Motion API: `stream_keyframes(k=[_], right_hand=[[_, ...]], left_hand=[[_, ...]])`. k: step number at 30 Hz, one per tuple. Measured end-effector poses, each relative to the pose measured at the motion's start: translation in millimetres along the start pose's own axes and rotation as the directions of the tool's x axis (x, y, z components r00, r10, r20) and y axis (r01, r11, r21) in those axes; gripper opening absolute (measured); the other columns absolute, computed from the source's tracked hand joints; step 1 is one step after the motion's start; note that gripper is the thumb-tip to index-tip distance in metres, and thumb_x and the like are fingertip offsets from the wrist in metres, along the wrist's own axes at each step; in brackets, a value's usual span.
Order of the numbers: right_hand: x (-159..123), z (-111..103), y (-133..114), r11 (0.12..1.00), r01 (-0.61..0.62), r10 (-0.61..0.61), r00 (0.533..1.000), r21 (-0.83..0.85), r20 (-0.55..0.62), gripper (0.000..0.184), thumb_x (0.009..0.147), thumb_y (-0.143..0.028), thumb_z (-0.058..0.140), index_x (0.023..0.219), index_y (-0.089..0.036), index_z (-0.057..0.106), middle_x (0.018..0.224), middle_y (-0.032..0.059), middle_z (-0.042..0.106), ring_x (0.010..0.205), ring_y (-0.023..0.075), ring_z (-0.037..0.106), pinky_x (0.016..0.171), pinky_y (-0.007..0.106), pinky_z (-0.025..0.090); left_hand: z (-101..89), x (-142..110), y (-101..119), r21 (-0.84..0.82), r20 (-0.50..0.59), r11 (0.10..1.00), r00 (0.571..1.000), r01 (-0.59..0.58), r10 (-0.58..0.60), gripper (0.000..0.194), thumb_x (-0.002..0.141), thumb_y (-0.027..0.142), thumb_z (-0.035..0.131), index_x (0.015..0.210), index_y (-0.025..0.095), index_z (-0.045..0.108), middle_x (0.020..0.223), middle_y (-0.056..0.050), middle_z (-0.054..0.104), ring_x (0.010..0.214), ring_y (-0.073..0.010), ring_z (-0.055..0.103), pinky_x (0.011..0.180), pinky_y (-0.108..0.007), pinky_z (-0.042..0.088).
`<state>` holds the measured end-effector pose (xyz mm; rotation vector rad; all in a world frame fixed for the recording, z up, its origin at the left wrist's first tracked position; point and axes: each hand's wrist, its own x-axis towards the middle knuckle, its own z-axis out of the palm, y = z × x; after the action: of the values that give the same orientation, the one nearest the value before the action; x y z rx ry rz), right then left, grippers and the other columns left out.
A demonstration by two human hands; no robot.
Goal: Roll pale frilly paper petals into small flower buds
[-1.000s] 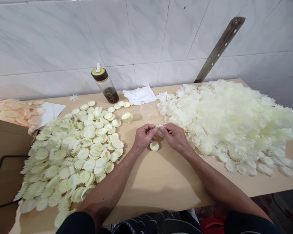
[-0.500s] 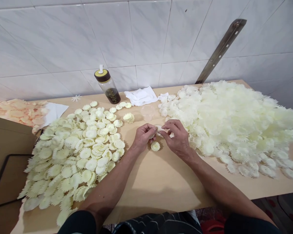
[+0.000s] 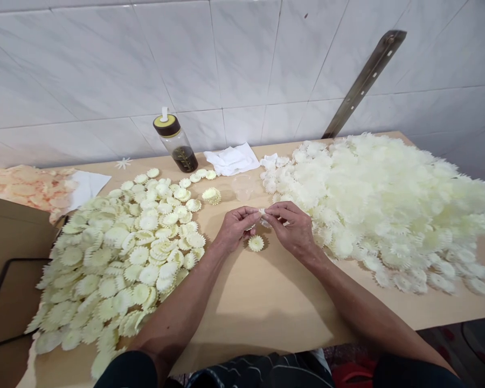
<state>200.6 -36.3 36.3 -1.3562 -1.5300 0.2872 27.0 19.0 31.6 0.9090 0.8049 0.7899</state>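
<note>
Closed in since the frame half a second ago: thumb and forefinger of the right hand [image 3: 293,226], spread then, now narrowed onto a small pale piece [image 3: 262,212]. Left hand [image 3: 235,227]: likewise pinched on the same piece, from the opposite side. Location of piece: between both sets of fingertips, above the table [image 3: 267,312], partly hidden by fingers; exact shape too small to tell. Just below the hands: one toothed disc [image 3: 256,243], flat on the tabletop. Just beyond the hands: a translucent round item [image 3: 243,187], with a short stack of discs [image 3: 211,195] to its left. Farther left: a broad heap of yellowish discs [image 3: 141,253], reaching alongside the left forearm. To the right: a larger heap of whiter toothed pieces [image 3: 380,199]. Toward the rear edge: white tissue [image 3: 232,159] and an upright bottle [image 3: 175,145] with dark liquid. Behind: tiled wall [image 3: 246,54] and slanted metal strip [image 3: 364,83].
</note>
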Motion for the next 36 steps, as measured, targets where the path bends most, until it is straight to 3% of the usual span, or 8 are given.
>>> stream_keyframes(k=[17,21,27,36], right_hand=[[2.9,-0.1,-11.7,0.979,-0.193,0.187,0.978,0.060,0.091,0.021,0.098,-0.038,0.066,0.088,-0.023,0.077,0.096,0.0073,0.076,0.086,0.0208,0.071,0.069,0.031,0.057],[4.4,-2.1,-12.2,0.977,-0.206,0.202,0.977,0.048,0.067,0.023,0.098,-0.036,0.065,0.082,-0.022,0.074,0.092,0.0066,0.075,0.083,0.0197,0.069,0.068,0.030,0.055],[10.4,-9.6,-7.8,0.968,-0.236,0.241,0.969,0.090,-0.053,0.022,0.097,-0.038,0.067,0.083,-0.022,0.074,0.093,0.0056,0.073,0.077,0.0184,0.068,0.062,0.030,0.056],[9.6,-8.5,-10.8,0.938,-0.217,0.223,0.975,0.271,0.008,0.020,0.096,-0.041,0.071,0.091,-0.022,0.077,0.102,0.0051,0.073,0.068,0.0141,0.065,0.056,0.029,0.056]], left_hand=[[1.9,1.0,-3.1,0.060,-0.014,0.998,1.000,-0.022,0.023,0.052,0.067,0.059,0.092,0.081,0.014,0.071,0.051,0.001,0.057,0.041,-0.0062,0.041,0.038,-0.019,0.022],[-0.1,2.0,-4.7,0.072,0.011,0.997,1.000,-0.020,0.019,0.052,0.068,0.059,0.091,0.080,0.014,0.069,0.052,0.002,0.056,0.041,-0.0058,0.041,0.039,-0.019,0.023],[-1.3,1.5,-3.8,0.115,0.016,0.990,0.996,-0.087,0.085,0.050,0.067,0.055,0.093,0.081,0.013,0.070,0.060,0.003,0.059,0.045,-0.0063,0.048,0.044,-0.020,0.034],[2.2,-0.9,-1.9,0.041,-0.043,0.999,0.998,-0.036,0.037,0.053,0.066,0.056,0.094,0.089,0.013,0.072,0.060,0.004,0.057,0.045,-0.0064,0.046,0.038,-0.019,0.022]])
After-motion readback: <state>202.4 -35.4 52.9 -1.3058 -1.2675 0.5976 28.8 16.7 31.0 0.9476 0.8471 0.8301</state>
